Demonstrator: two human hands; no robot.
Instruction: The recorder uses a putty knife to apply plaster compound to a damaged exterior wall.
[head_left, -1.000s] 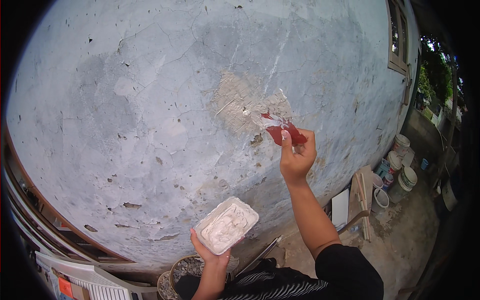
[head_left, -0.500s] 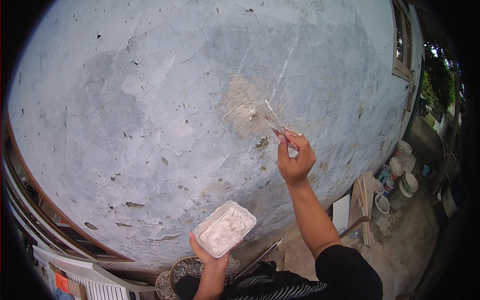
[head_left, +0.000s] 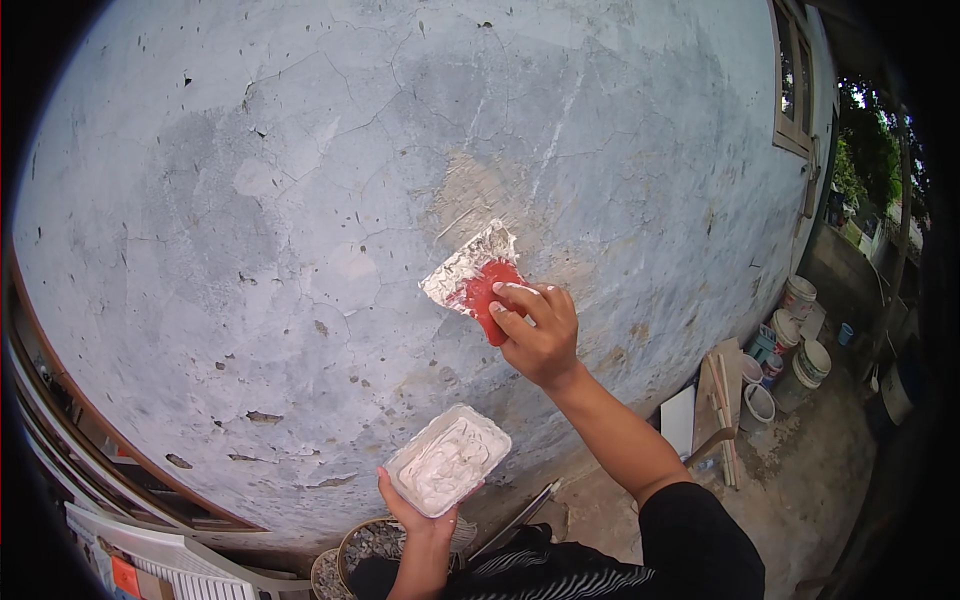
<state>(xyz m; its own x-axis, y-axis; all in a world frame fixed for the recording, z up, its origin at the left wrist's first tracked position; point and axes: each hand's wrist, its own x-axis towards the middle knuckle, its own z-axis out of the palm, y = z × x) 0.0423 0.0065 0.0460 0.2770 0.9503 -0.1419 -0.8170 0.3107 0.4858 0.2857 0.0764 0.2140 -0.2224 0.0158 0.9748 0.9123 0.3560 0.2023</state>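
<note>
My right hand (head_left: 538, 335) grips a red scraper (head_left: 494, 278), its wide edge coated in white paste. The scraper lies over the lower left of a beige, roughly plastered patch (head_left: 472, 185) on the cracked pale blue-grey wall (head_left: 270, 250); I cannot tell whether its blade touches. Below it, my left hand (head_left: 408, 505) holds a white rectangular tub (head_left: 447, 460) filled with off-white paste, its fingers partly hidden under the tub.
Buckets (head_left: 785, 328) and leaning boards (head_left: 680, 420) line the wall's foot at right, below a window (head_left: 793, 80). At lower left are a wooden-framed opening (head_left: 110, 440) and white slatted panels (head_left: 170, 560). Round containers of gravel (head_left: 372, 535) stand below my left hand.
My right hand has moved left and down with the scraper, which has turned from nearly edge-on to show its coated face. My left hand with the tub has barely moved.
</note>
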